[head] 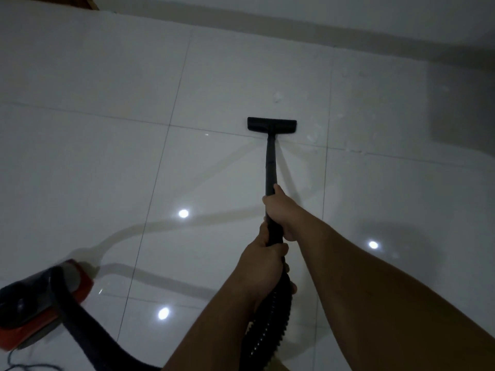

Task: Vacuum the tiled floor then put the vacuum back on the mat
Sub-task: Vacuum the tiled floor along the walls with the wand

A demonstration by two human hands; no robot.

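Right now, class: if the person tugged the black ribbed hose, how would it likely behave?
The hose would probably flex: it is ribbed and curves down from both hands. Pulled harder, it would likely drag the red vacuum body across the glossy tiled floor.

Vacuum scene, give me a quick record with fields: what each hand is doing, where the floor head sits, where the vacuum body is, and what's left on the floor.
right hand: grips the black wand, higher up than the other hand
left hand: grips the wand's lower end, where the ribbed hose begins
floor head: flat on the white tiled floor, beside a grout line
vacuum body: red and black, on the floor at lower left
debris: pale specks just right of the floor head
mat: not in view
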